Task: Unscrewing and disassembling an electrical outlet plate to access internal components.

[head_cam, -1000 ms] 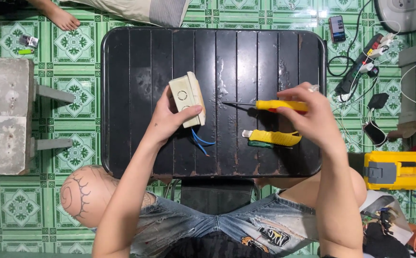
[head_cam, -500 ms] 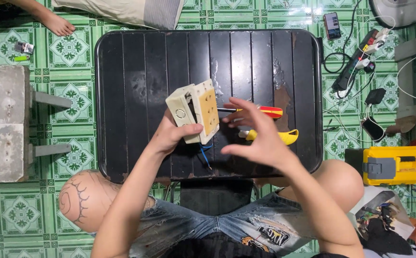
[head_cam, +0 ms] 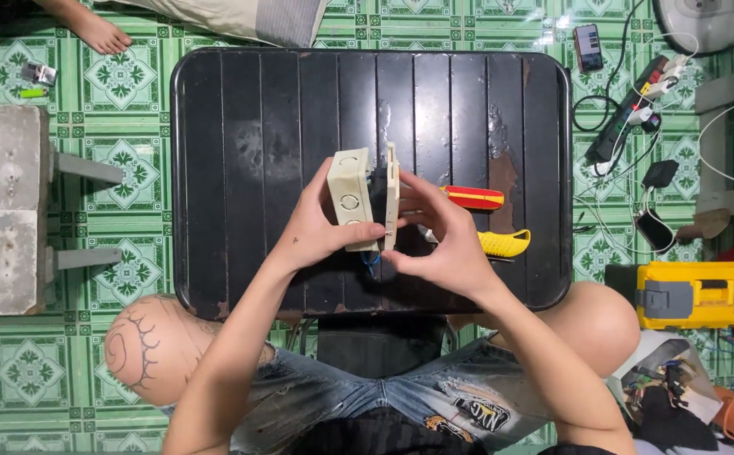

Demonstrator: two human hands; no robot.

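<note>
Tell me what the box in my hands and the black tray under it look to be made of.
Box: likely moulded plastic, matte cream, with round knockout marks on its side. Tray: probably painted metal, glossy black, ribbed, with rust-coloured patches where the coating has worn off.

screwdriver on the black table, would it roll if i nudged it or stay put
The screwdriver looks round-handled and lies flat on the table, so a sideways nudge would probably roll it. The table's ribbed surface may stop it in a groove. It looks stiff and likely light enough to lift with two fingers.
</note>
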